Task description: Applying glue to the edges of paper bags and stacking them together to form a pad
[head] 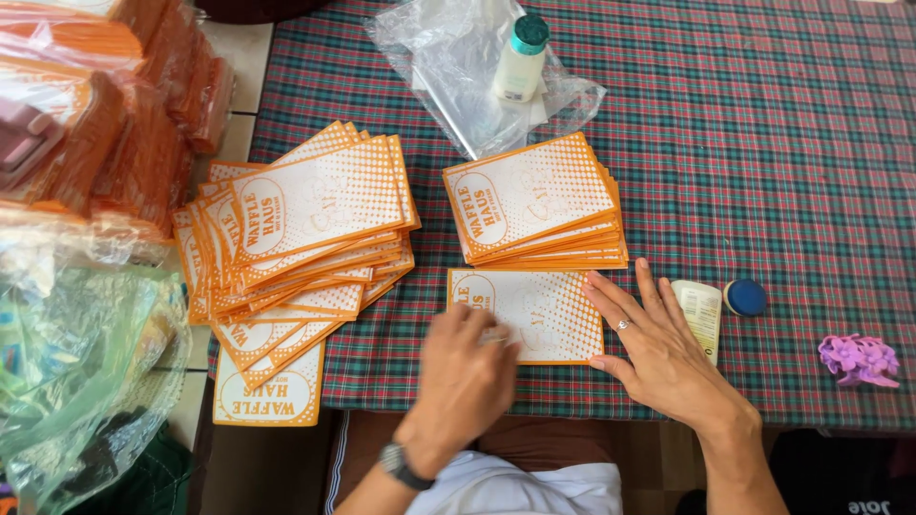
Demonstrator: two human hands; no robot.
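Two hands meet on one flat orange-and-white paper sleeve (527, 315) at lower centre of the checked tabletop (763, 143): right hand (658, 348) spread open, pinning its right edge; left hand (468, 367) (blurred) curled over its left half, grip unclear. Its long axis runs left-right, below a neat stack (534, 200).

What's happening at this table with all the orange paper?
A person is working on one flat orange-and-white paper bag lying on the plaid tablecloth. The right hand presses flat on its right edge, while the left hand, blurred, is at its lower left part. A neat pile of bags sits just behind, a looser fanned pile to the left, and a glue bottle farther back.
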